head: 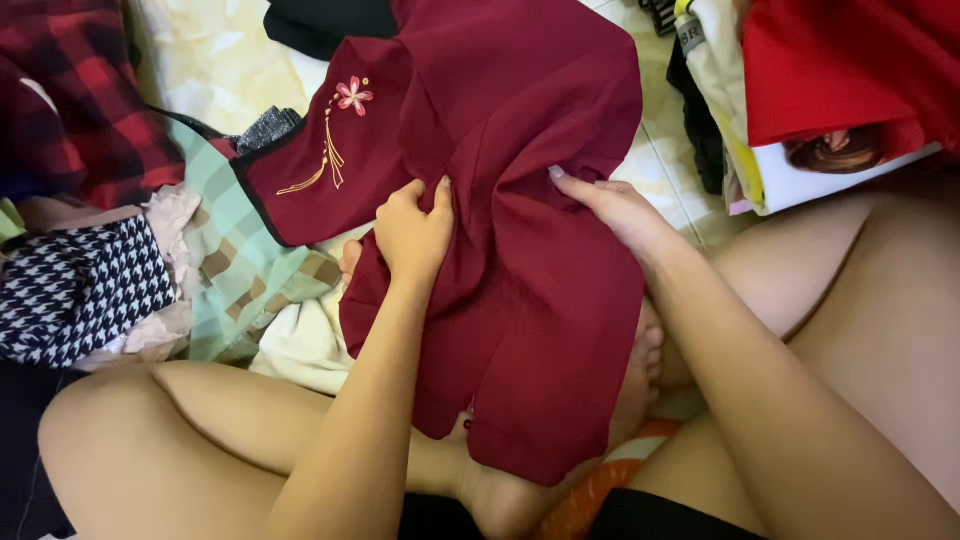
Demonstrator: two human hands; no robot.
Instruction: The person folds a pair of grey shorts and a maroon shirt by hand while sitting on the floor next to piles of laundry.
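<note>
Your left hand (412,235) closed on a fold of the dark red garment (500,200); your right hand (615,210) pinched its cloth just beside, embroidered flower (352,95) above-left.

Head view under soft, even indoor light of moderate brightness, with a slightly warm cast. Shadows are diffuse, deepest in the folds of the dark red garment (520,200) and beneath the forearms. The pale floor tiles (660,160) show mild glare (upper centre). Focus is fair; fine detail is slightly soft throughout, with darker corners.
</note>
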